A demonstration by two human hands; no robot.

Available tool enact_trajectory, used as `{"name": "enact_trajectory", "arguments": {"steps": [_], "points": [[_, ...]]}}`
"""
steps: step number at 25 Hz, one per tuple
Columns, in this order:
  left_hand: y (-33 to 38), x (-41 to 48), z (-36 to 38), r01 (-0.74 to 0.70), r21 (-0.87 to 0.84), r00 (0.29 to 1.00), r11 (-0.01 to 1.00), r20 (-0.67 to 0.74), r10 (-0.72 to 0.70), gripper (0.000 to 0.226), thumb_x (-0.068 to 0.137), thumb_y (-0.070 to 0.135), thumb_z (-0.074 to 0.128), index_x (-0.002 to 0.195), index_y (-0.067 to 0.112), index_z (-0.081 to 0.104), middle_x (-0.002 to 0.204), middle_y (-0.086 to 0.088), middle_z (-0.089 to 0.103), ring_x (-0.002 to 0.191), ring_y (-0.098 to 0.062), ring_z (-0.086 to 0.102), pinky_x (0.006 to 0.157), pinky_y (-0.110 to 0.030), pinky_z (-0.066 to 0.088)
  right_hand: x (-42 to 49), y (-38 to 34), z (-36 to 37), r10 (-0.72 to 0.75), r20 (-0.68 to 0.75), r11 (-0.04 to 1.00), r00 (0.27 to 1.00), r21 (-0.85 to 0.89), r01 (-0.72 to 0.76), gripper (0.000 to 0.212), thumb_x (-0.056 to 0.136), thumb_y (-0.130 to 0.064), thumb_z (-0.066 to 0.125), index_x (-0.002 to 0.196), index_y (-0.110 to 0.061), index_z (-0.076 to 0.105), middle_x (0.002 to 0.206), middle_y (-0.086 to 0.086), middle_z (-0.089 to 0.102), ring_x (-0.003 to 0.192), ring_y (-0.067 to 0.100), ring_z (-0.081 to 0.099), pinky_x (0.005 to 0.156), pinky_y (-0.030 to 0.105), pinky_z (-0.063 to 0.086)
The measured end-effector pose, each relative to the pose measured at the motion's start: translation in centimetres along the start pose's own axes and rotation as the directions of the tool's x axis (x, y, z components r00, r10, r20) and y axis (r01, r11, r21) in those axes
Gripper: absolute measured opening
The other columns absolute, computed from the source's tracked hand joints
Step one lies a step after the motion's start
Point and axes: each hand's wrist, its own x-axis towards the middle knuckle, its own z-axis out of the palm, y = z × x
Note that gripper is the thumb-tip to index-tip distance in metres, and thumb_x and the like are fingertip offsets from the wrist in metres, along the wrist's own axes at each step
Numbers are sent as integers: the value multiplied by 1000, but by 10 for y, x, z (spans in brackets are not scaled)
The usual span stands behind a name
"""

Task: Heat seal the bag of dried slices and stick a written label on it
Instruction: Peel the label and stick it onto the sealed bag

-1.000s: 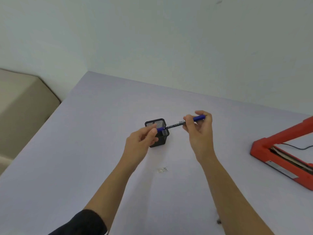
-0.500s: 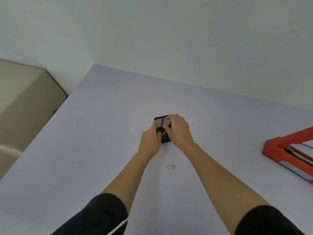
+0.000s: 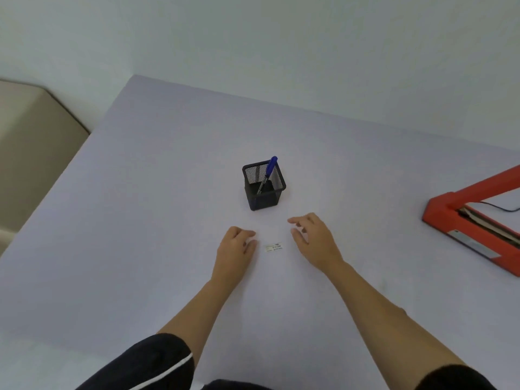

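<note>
Two hands hovered low over the table [image 3: 140, 220]. The left hand [image 3: 236, 246], loosely curled and empty, sat just left of the written label [image 3: 274, 247]. Behind the label, a mesh cup [image 3: 264, 192] held a blue pen [image 3: 269, 171]. The right hand [image 3: 312, 240], fingers loosely spread, sat just right of the label. A red heat sealer [image 3: 444, 209] lay far right.

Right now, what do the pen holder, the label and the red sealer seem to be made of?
Pen holder: likely black wire mesh, matte; its walls show a see-through grid. Label: probably paper, matte white, lying flat with dark lines. Red sealer: smooth painted metal or plastic, unclear which; a silvery strip along its base.
</note>
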Motion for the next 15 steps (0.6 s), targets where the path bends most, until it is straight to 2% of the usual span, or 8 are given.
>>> {"name": "enact_trajectory", "arguments": {"steps": [2, 3, 5, 9, 12, 14, 15], "points": [[-4, -6, 15, -25, 80, 995, 996, 95, 18, 36, 89, 22, 60, 122, 8, 59, 110, -9, 53, 95, -22, 54, 86, -27, 46, -12, 6, 14, 12, 176, 997, 984, -73, 1, 35, 89, -24, 59, 123, -19, 58, 111, 5, 50, 97, 17, 51, 86, 32, 47], [-4, -6, 20, -49, 110, 995, 993, 92, 39, 37, 89, 23, 61, 123, 9, 59, 111, -10, 52, 97, -24, 52, 84, -26, 43, -14, 6, 18, 14, 194, 995, 981, -101, 6, 37, 88, -27, 61, 123, -19, 58, 113, 4, 50, 100, 17, 50, 86, 29, 46], [-2, -5, 26, -90, 141, 994, 986, 68, 81, 33, 88, 21, 62, 118, 8, 62, 109, -12, 54, 96, -26, 52, 80, -26, 42, -17, 3, 24, 14, 143, 996, 990, -93, -1, 33, 85, -27, 64, 117, -18, 63, 113, 4, 50, 100, 17, 49, 85, 27, 44], [5, -1, 30, -28, 52, 998, 998, 55, 25, 14, 87, 12, 61, 98, 5, 66, 102, -11, 58, 87, -21, 55, 78, -28, 49, -22, -5, 26, 19, 102, 1000, 995, -17, -17, 13, 84, -17, 65, 96, -11, 68, 105, 4, 54, 95, 14, 52, 82, 22, 43], [18, -2, 17, 50, -103, 993, 993, 109, -38, 3, 88, 14, 59, 85, 13, 60, 86, -7, 66, 73, -16, 56, 66, -15, 44, -25, -21, 14, 158, 70, 951, 985, 258, -171, 4, 85, -13, 65, 89, -13, 67, 91, -1, 65, 85, 10, 61, 80, 18, 50], [27, -6, 3, 73, -236, 990, 969, 135, -42, 3, 88, 19, 60, 85, 17, 58, 79, -6, 68, 69, -19, 59, 62, -17, 45, -28, -34, 4, 248, 55, 863, 967, 442, -246, 5, 85, -14, 65, 88, -17, 66, 87, -5, 69, 83, 8, 65, 75, 12, 51], [31, -9, -3, 65, -295, 992, 953, 123, -30, 1, 88, 20, 61, 88, 19, 60, 77, -7, 69, 70, -21, 61, 62, -20, 46, -30, -40, 0, 271, 49, 826, 961, 501, -258, 5, 85, -15, 65, 88, -19, 67, 88, -5, 70, 83, 9, 67, 74, 13, 51]]}}
